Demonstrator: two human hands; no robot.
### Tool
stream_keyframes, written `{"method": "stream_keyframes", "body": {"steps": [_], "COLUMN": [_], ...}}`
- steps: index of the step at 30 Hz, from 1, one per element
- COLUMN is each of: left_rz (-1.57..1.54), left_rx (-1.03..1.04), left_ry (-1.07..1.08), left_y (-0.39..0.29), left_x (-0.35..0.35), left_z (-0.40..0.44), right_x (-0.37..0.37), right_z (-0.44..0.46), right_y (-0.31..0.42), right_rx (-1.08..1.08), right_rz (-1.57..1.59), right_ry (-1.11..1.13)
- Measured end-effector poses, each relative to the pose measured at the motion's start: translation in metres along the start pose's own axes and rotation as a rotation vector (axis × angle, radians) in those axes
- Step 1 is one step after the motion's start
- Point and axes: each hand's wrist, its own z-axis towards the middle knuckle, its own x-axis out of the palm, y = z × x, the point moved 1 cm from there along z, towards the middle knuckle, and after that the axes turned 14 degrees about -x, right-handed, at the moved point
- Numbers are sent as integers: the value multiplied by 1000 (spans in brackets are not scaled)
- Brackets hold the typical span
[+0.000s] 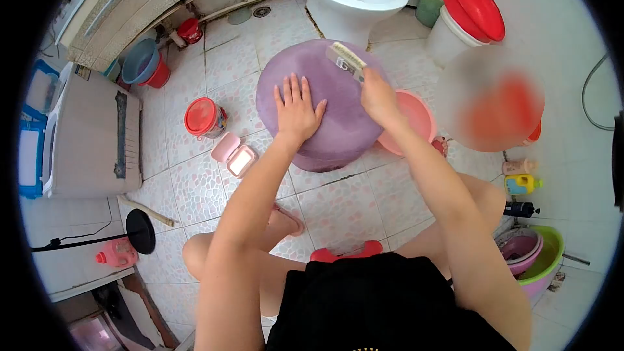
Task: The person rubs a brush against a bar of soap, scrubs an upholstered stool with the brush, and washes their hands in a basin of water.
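Note:
A round purple cushioned stool (pixel 338 117) stands on the tiled floor in front of me. My left hand (pixel 298 109) lies flat on its top with the fingers spread. My right hand (pixel 381 99) is closed around the handle of a scrubbing brush (pixel 348 58), whose pale bristles face up and away near the far right part of the stool. Partly behind the stool's right side is a pink basin (pixel 419 120). An open pink soap box (pixel 241 160) with a white inside lies on the floor to the left, near a red-lidded tub (pixel 203 117).
A white toilet (pixel 351 0) stands beyond the stool. At the back right a red basin (pixel 473 6) rests on a white bucket (pixel 448 42). Bottles and a green basin (pixel 549 253) line the right side. A washing machine (pixel 94 133) is at left.

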Motion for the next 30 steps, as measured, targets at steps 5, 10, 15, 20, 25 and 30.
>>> {"method": "stream_keyframes", "body": {"steps": [5, 10, 15, 20, 25, 30], "left_rz": [-57, -59, -72, -41, -32, -62], "left_rx": [-57, -53, -53, -154, -223, -179], "left_ry": [8, 10, -3, -41, -70, -82], "left_y": [-3, -4, -7, -22, -43, -50], "left_x": [4, 2, 3, 14, 17, 20], "left_z": [-1, -2, 0, 4, 10, 19], "right_x": [-27, -22, -12, 18, 43, 154], "right_z": [-19, -28, 6, 11, -36, -116], "right_y": [-2, -19, 3, -15, -157, -265], "right_rx": [334, 140, 279, 69, 536, 998], "right_rz": [392, 459, 787, 489, 944, 1181], "right_ry": [255, 158, 295, -109, -552, -309]}}
